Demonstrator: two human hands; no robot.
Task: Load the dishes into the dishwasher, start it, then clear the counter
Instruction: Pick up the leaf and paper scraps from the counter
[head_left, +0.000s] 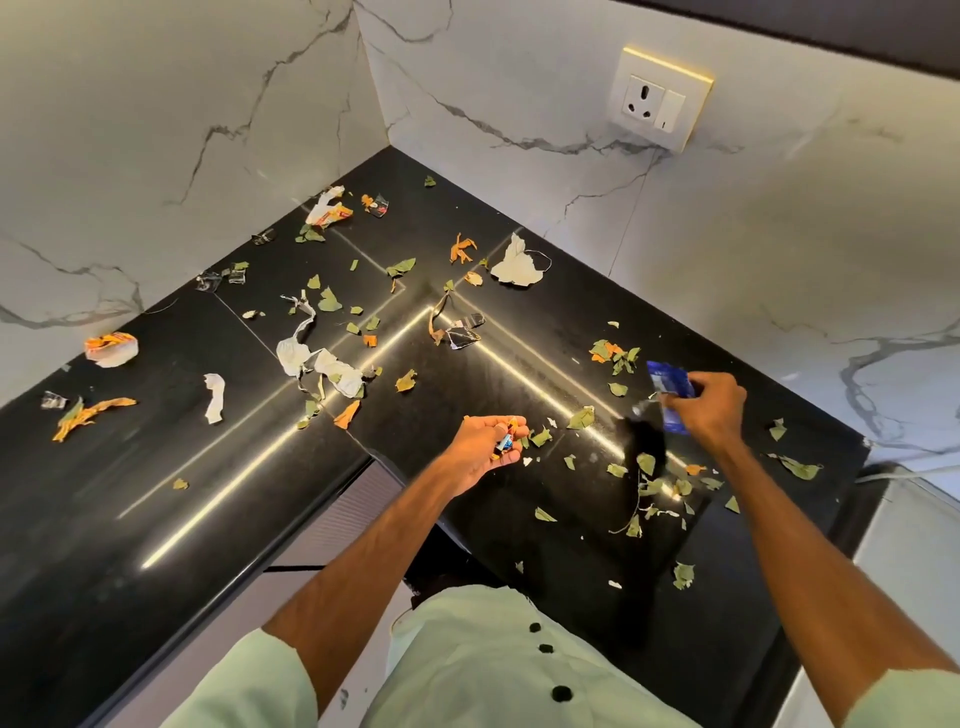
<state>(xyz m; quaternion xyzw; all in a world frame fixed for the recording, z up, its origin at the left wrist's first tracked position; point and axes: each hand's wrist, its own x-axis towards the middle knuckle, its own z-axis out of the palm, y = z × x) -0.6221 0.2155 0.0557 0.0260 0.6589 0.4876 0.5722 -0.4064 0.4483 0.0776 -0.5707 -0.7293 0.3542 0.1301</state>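
Note:
A black L-shaped counter (156, 467) is strewn with several scraps: green leaf pieces (328, 300), orange peels (88, 415), torn white paper (517, 262) and crumpled wrappers (111, 348). My left hand (480, 452) is cupped palm up over the counter's inner corner and holds small coloured wrapper bits (506, 441). My right hand (709, 405) hovers over the right part of the counter and grips a blue foil wrapper (670, 387).
Marble-patterned walls enclose the counter at the back and right. A wall socket with switch (657, 104) sits on the right wall. A grey cabinet front (332, 525) shows below the counter's inner edge. A white cable (893, 473) lies at the far right.

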